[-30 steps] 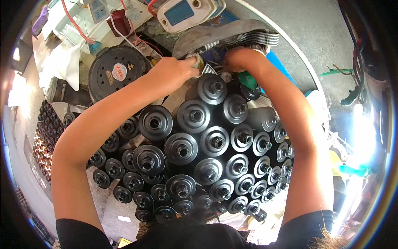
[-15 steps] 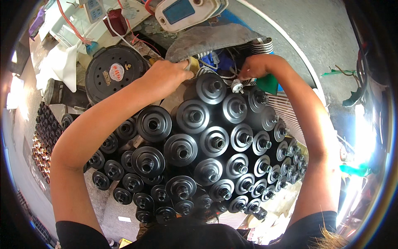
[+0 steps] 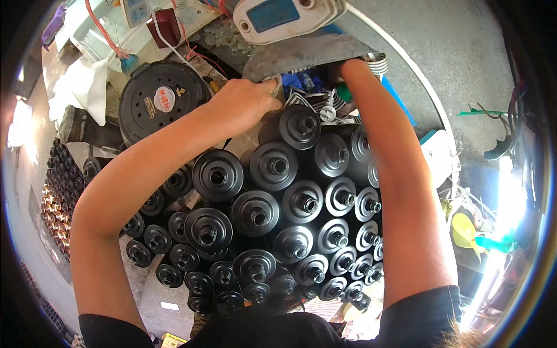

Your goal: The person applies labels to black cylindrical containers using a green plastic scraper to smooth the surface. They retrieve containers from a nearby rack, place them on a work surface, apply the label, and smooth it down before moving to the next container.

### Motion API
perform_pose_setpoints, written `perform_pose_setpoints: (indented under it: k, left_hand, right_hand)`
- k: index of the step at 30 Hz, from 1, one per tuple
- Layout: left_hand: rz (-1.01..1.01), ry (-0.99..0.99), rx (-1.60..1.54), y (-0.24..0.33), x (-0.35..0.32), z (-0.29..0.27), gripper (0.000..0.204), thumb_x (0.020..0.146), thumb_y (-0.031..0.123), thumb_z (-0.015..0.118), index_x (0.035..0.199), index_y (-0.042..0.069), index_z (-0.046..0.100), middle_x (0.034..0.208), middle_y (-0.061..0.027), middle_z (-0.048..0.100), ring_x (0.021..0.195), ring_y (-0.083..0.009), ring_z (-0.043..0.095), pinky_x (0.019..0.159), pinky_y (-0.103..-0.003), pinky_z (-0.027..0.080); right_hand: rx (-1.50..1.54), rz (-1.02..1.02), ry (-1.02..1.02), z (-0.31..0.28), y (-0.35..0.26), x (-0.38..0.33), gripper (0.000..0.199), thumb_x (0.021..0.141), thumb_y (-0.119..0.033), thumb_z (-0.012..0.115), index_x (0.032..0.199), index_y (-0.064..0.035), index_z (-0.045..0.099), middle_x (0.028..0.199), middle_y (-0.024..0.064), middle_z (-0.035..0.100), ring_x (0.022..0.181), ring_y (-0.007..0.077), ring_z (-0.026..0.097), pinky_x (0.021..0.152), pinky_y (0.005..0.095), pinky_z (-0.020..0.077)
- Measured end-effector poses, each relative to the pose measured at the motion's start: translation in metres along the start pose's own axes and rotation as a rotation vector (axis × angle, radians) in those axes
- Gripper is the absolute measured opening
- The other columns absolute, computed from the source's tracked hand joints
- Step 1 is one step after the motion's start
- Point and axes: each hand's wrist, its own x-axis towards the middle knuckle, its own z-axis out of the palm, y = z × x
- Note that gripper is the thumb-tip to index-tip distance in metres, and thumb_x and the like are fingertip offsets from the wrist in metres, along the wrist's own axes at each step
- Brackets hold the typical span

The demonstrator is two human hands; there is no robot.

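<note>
A grey cloth bag (image 3: 307, 53) with a striped strap lies beyond the black cylinders, its mouth towards me. My left hand (image 3: 249, 100) is closed on the left edge of the bag's opening. My right hand (image 3: 354, 69) reaches into the right side of the opening, and its fingers are hidden under the cloth. Blue stuff (image 3: 304, 81) and striped webbing show inside. A white plug (image 3: 328, 109) lies at the mouth, left of my right wrist. Just below, many upright black cylinders (image 3: 300, 126) with threaded necks stand packed together.
A round black lidded container (image 3: 159, 101) with holes stands left of my left hand. At the top is a white device (image 3: 278, 16) with a blue panel. A white hose (image 3: 406, 55) curves along the right. More cylinders (image 3: 61, 174) stand at far left.
My right hand has left the white plug and gone deeper into the bag. The plug now lies at the bag's mouth. My left hand keeps its hold on the edge.
</note>
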Motion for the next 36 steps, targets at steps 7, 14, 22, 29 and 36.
perform_pose_setpoints:
  k: [7, 14, 22, 29, 36]
  left_hand:
    - [-0.042, -0.066, -0.017, 0.003, 0.002, -0.005, 0.034, 0.074, 0.004, 0.058, 0.103, 0.016, 0.071, 0.110, -0.0155, 0.058, 0.074, -0.0322, 0.065, 0.065, -0.040, 0.054]
    - [-0.035, -0.011, -0.029, 0.001, 0.000, 0.000, 0.043, 0.072, 0.001, 0.059, 0.109, 0.020, 0.069, 0.106, -0.0121, 0.058, 0.069, -0.0308, 0.065, 0.066, -0.040, 0.053]
    - [-0.063, -0.036, -0.044, -0.002, 0.000, -0.004, 0.040, 0.071, 0.003, 0.061, 0.107, 0.019, 0.070, 0.117, -0.0157, 0.057, 0.078, -0.0322, 0.066, 0.069, -0.040, 0.054]
    - [-0.053, 0.016, -0.084, -0.007, -0.001, 0.000, 0.046, 0.069, 0.000, 0.060, 0.108, 0.022, 0.069, 0.109, -0.0142, 0.057, 0.072, -0.0330, 0.064, 0.067, -0.041, 0.053]
    - [-0.052, 0.050, 0.003, -0.022, -0.014, -0.009, 0.046, 0.071, -0.001, 0.058, 0.108, 0.023, 0.069, 0.124, -0.0222, 0.055, 0.075, -0.0339, 0.065, 0.070, -0.038, 0.054]
  right_hand:
    - [0.046, -0.122, -0.201, 0.020, -0.021, 0.008, 0.032, 0.080, -0.026, 0.063, 0.110, -0.0162, 0.066, 0.113, 0.0120, 0.064, 0.104, 0.0316, 0.060, 0.087, 0.0418, 0.0475]
    - [0.009, -0.158, -0.190, 0.029, -0.018, 0.003, 0.031, 0.077, -0.029, 0.066, 0.106, -0.0174, 0.068, 0.110, 0.0102, 0.065, 0.101, 0.0312, 0.061, 0.086, 0.0420, 0.0477]
    - [0.056, -0.203, 0.055, 0.008, -0.006, 0.010, 0.031, 0.074, -0.032, 0.070, 0.102, -0.0187, 0.069, 0.107, 0.0083, 0.066, 0.098, 0.0309, 0.061, 0.084, 0.0421, 0.0480]
    - [-0.033, -0.247, 0.118, 0.019, -0.060, 0.019, 0.036, 0.083, -0.026, 0.058, 0.115, -0.0119, 0.064, 0.127, 0.0129, 0.057, 0.115, 0.0328, 0.053, 0.099, 0.0431, 0.0404]
    - [-0.133, -0.111, 0.316, 0.024, -0.009, 0.028, 0.037, 0.082, -0.023, 0.058, 0.116, -0.0101, 0.063, 0.123, 0.0158, 0.058, 0.114, 0.0333, 0.054, 0.098, 0.0422, 0.0414]
